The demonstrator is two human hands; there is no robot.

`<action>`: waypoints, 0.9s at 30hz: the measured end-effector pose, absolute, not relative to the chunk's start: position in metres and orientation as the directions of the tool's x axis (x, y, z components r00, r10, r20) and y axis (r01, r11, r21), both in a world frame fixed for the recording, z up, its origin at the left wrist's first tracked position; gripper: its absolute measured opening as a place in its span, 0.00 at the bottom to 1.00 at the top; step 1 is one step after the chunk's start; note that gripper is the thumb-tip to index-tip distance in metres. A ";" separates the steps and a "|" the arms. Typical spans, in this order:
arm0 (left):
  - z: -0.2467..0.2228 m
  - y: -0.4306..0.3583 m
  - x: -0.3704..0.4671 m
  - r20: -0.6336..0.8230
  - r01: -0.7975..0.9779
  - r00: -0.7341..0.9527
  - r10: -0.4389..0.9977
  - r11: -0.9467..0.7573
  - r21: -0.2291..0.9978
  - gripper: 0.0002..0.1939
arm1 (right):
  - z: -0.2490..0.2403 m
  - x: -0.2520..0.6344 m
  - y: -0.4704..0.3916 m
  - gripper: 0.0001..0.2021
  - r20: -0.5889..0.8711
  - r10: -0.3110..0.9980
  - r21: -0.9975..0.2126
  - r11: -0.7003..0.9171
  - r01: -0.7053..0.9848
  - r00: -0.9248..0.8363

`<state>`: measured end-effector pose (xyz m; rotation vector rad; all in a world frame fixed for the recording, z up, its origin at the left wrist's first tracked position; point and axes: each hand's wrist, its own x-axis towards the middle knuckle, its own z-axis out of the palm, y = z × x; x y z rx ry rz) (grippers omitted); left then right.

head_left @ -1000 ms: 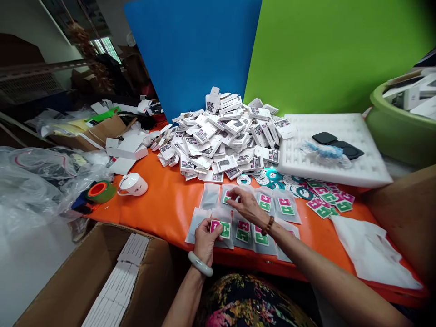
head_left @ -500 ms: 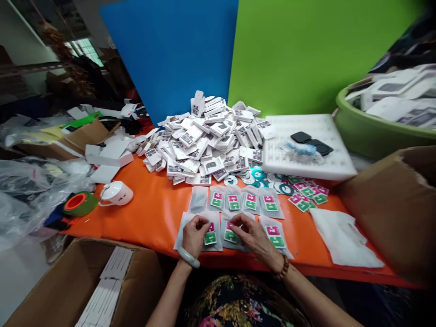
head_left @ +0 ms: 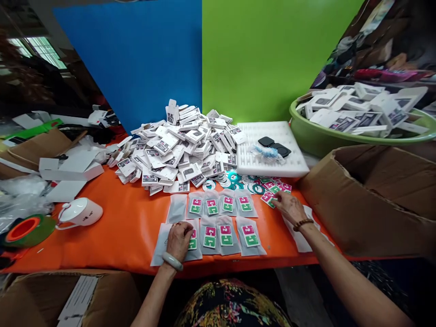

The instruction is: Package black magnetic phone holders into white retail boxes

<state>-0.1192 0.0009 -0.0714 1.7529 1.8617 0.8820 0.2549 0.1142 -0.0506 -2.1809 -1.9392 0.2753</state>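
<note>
Two rows of pale frosted pouches (head_left: 177,209) lie on the orange table, most topped with a pink-and-green printed card (head_left: 250,235). Over the front row's left end, my left hand (head_left: 179,240) has its fingers drawn together at the edge of a card (head_left: 193,240). What those fingers hold, if anything, is hidden. My right hand (head_left: 289,208) reaches out to the loose pile of pink-and-green cards (head_left: 269,197), thumb and fingers closed on a card at its near edge. A white sheet or bag (head_left: 303,238) lies partly under my right wrist.
A heap of small white boxes (head_left: 170,150) fills the table's back, beside a white foam tray (head_left: 272,169) with black pads. Ring-shaped discs (head_left: 235,177) lie before it. A white mug (head_left: 81,211), green tape roll (head_left: 30,231), cardboard box (head_left: 368,204) and green tub (head_left: 306,129) stand around.
My right hand has left the front-row pouches and moved right to the card pile. My left hand stays by the leftmost front card. The view has turned to the right.
</note>
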 end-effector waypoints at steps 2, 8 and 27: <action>-0.071 0.000 -0.118 0.123 0.732 -0.098 0.987 -0.012 0.681 0.06 | -0.056 0.253 0.121 0.10 -0.013 0.992 -0.269 -0.124 0.955 0.126; -0.063 -0.002 -0.115 0.175 0.741 -0.126 0.976 -0.025 0.671 0.07 | -0.066 0.253 0.133 0.11 -0.080 0.981 -0.331 -0.193 0.924 0.176; -0.029 -0.008 -0.066 -0.217 -0.137 -0.147 0.965 0.197 0.971 0.15 | -0.003 0.083 0.041 0.16 -0.228 0.847 -0.974 -0.208 0.095 -0.480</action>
